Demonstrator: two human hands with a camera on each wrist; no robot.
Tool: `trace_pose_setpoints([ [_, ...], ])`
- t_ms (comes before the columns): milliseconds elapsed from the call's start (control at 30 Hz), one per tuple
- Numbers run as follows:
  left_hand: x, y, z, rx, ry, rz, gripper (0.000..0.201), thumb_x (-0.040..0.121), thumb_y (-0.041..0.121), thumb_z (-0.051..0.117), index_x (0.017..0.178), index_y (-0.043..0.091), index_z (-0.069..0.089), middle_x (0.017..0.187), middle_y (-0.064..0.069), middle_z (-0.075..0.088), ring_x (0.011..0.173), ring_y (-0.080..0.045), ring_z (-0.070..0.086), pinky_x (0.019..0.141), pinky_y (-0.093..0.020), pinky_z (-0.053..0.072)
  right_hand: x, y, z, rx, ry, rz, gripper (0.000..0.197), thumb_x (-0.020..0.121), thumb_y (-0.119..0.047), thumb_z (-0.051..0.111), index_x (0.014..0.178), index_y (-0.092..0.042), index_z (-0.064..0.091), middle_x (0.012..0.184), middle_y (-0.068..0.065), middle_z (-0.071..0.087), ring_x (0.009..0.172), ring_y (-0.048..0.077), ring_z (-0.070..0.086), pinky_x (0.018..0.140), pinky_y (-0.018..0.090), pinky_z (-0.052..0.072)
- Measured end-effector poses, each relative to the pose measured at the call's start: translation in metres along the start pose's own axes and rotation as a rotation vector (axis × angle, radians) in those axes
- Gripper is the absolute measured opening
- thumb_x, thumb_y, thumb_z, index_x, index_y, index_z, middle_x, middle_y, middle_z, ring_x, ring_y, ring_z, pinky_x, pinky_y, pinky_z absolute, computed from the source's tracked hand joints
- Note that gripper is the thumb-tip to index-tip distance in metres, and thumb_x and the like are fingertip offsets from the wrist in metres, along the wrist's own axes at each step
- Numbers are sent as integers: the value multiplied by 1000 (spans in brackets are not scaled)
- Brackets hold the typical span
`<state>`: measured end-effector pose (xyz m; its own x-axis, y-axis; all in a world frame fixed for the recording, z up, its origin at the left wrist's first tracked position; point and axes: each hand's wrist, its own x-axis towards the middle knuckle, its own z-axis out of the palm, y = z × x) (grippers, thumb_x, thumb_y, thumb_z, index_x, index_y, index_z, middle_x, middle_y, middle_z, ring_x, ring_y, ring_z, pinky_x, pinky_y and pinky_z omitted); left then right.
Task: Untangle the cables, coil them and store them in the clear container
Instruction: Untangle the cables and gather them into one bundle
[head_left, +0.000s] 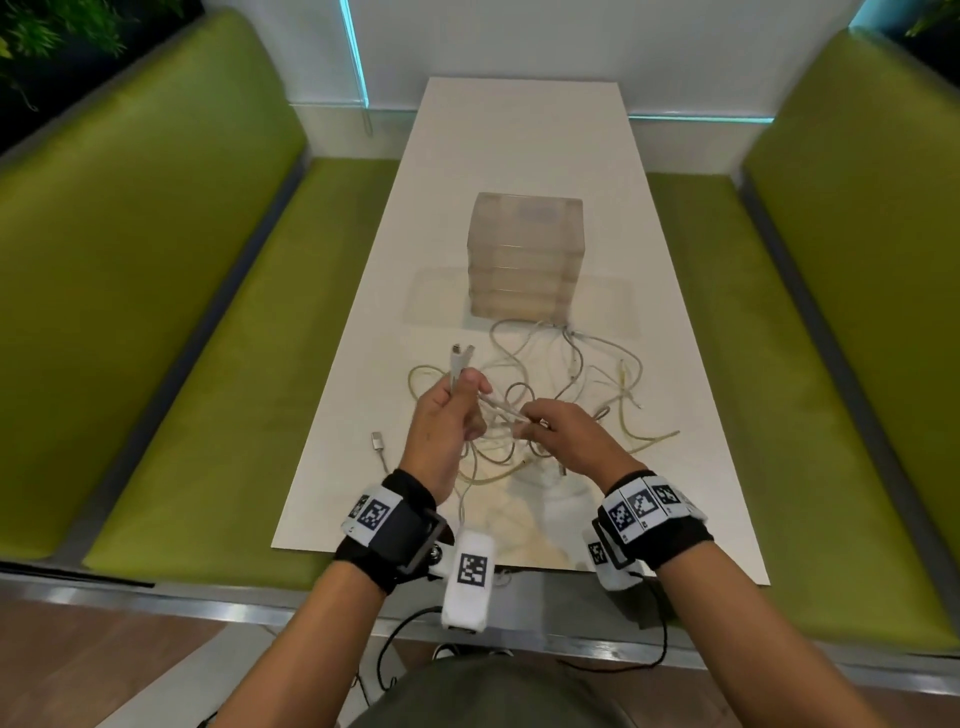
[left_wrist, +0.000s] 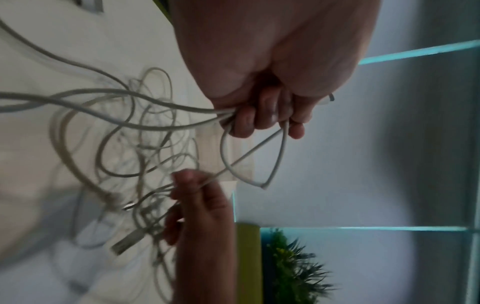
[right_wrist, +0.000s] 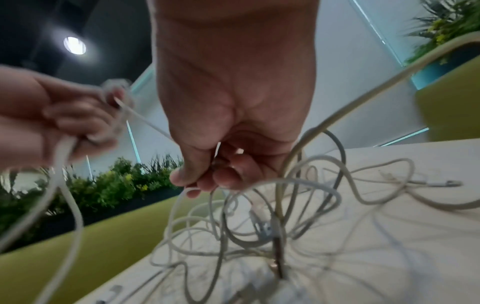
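A tangle of white and yellowish cables (head_left: 561, 384) lies on the white table (head_left: 519, 135), just in front of the clear container (head_left: 525, 249). My left hand (head_left: 462, 402) is raised over the tangle and grips several cable strands in its fist, with connector ends (head_left: 460, 358) sticking up above it. In the left wrist view a short loop (left_wrist: 254, 158) hangs below the left hand (left_wrist: 265, 117). A taut strand runs from there to my right hand (head_left: 530, 421), which pinches it between thumb and fingers (right_wrist: 202, 174). The left hand (right_wrist: 64, 119) shows blurred in the right wrist view.
A loose connector (head_left: 377, 442) lies near the table's left edge. Clear flat pieces (head_left: 434, 296) lie at the container's base. Green benches (head_left: 218, 322) run along both sides of the table, and its far half is bare.
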<state>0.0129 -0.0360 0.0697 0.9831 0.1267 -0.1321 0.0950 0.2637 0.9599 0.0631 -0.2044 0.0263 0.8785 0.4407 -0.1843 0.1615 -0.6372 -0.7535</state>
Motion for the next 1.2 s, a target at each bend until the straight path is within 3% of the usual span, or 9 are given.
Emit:
trace_pose_setpoints([
  [200,-7,36,-18,-208,72,81,30,101,22,39,75,13,51,55,11,44,44,-5,26,50,-20,28,16,13,-1,-76,139,-13,17,92,-21,58,92,-9,71,85,0,58,80,17,56,74,35,43],
  [367,-6,10,-27,278,119,89,32,101,32,39,76,16,53,55,12,39,51,-6,34,53,-24,34,19,2,-5,0,233,-82,17,91,-19,61,99,-10,73,90,3,63,85,18,60,77,33,46],
  [533,6,-27,-10,634,-72,-24,51,87,62,49,89,12,57,72,4,55,65,-11,47,63,-28,39,12,-21,2,-19,234,-212,19,90,-7,57,101,-9,72,85,-1,57,80,16,57,74,28,45],
  [633,12,-30,-6,708,-81,-2,49,89,53,53,97,6,59,76,-1,58,67,-11,49,60,-20,39,8,-23,2,-30,238,-244,20,90,-5,55,101,-8,72,84,-3,54,77,14,55,70,20,42],
  [700,15,-28,-6,626,-73,-31,53,88,59,51,92,7,62,68,0,60,63,-10,50,60,-27,42,6,-23,0,-43,252,-262,18,91,-7,57,100,-6,72,82,-3,52,73,11,51,67,10,38],
  [767,15,-25,-3,469,-37,-116,44,92,53,50,82,12,63,52,11,48,49,-6,42,52,-25,37,3,-24,2,-63,256,-288,16,91,-10,59,99,-7,73,80,-3,49,69,8,48,64,7,37],
  [933,16,-17,3,231,111,-172,20,93,22,57,76,10,56,52,4,36,48,-12,30,49,-26,30,0,-25,10,-45,212,-246,14,93,-20,59,92,-10,69,78,-2,51,70,10,48,66,22,40],
  [1033,14,-9,4,208,147,-142,20,93,17,54,75,10,50,48,6,34,46,-12,29,47,-27,28,7,-17,14,-108,137,-173,15,93,-18,57,89,-6,66,79,3,53,74,19,52,70,34,41],
  [1200,3,25,-3,43,172,-28,27,96,12,49,70,15,44,51,8,32,42,-7,26,45,-22,27,19,26,10,-82,120,7,15,91,-11,56,86,-6,69,84,10,59,86,28,59,75,32,40],
])
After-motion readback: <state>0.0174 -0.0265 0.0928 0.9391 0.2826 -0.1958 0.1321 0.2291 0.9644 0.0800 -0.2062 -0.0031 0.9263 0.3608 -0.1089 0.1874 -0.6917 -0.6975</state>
